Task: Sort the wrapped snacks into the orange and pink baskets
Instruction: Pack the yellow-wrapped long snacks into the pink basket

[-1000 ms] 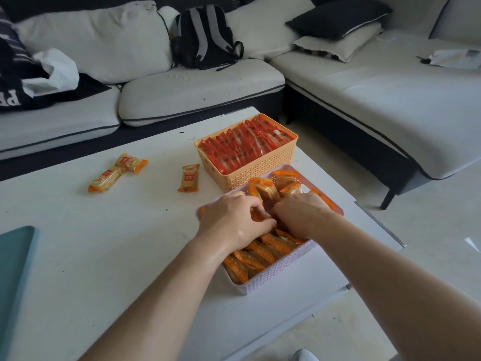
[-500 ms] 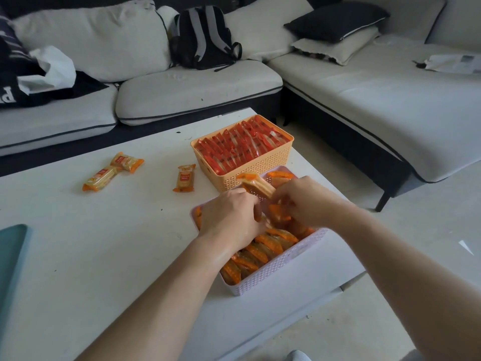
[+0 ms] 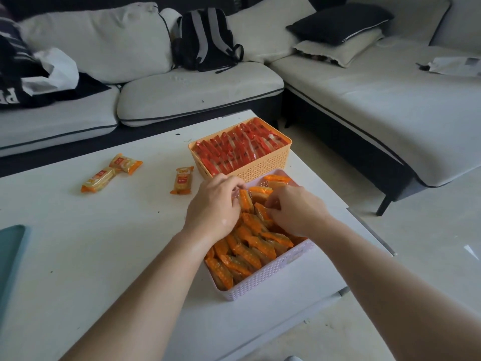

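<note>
Orange-wrapped snacks (image 3: 250,246) fill the pink basket (image 3: 270,278), packed on edge in rows under and toward the wrists of both hands. One snack (image 3: 245,201) stands tilted between the two hands; the left hand (image 3: 214,207) has its fingers curled onto its upper end, pinching it. The right hand (image 3: 294,211) sits just beside, fingers bent down into the packed wrappers; whether it grips one cannot be told. The two hands are close together, nearly touching, both over the far half of the pink basket.

Just beyond the fingertips stands the orange basket (image 3: 263,165), its near wall touching or almost touching the pink basket's far rim. It holds red-wrapped snacks (image 3: 239,148) in tight slanted rows, filled to the rim.

Left of the left hand, on the white worktop (image 3: 91,256), lies a single loose snack (image 3: 182,180) in a yellow-orange wrapper, close to the orange basket's corner. Farther left, well apart from the hands, two more loose snacks (image 3: 110,172) lie end to end, touching.

At the far left edge of the worktop, a teal tray (image 3: 11,251) is partly in view.

Beyond the worktop: a pale sofa (image 3: 182,92) with a black backpack (image 3: 205,39) leaning on its back cushions, and a dark cushion (image 3: 338,20) to the right of the backpack.
</note>
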Demonstrator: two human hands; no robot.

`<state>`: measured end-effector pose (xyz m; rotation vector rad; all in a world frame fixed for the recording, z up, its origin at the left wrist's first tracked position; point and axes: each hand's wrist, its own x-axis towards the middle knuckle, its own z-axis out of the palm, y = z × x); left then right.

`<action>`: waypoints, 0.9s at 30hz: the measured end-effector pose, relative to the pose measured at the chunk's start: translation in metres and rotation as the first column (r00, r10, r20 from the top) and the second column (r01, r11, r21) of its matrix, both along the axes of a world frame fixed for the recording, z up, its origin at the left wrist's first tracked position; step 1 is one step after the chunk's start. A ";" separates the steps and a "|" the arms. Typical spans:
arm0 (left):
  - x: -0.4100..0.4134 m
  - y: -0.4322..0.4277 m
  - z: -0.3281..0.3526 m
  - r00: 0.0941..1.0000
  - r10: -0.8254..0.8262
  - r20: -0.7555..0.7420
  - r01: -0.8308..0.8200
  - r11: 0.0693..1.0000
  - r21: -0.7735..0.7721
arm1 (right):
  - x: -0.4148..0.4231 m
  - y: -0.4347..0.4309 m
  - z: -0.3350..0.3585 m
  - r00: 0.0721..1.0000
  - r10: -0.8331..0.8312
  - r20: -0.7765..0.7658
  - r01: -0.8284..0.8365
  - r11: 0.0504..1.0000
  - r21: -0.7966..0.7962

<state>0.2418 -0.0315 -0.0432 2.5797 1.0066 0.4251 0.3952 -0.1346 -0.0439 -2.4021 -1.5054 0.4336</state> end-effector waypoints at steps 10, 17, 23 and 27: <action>-0.001 0.008 -0.006 0.982 0.002 -0.190 0.019 0.994 0.107 | 0.003 0.013 0.003 0.947 -0.208 -0.244 0.259 0.945 0.202; -0.004 0.011 -0.005 0.988 0.015 -0.152 -0.007 0.999 0.050 | 0.000 0.023 0.005 0.920 -0.254 -0.298 0.336 0.903 0.266; 0.010 0.004 -0.003 0.994 -0.056 0.093 0.055 0.998 0.019 | -0.013 0.029 -0.011 0.972 -0.150 -0.178 0.183 0.966 0.182; 0.015 0.003 -0.011 0.995 -0.081 -0.051 0.084 0.995 0.058 | 0.004 0.028 0.000 0.958 -0.189 -0.216 0.227 0.960 0.166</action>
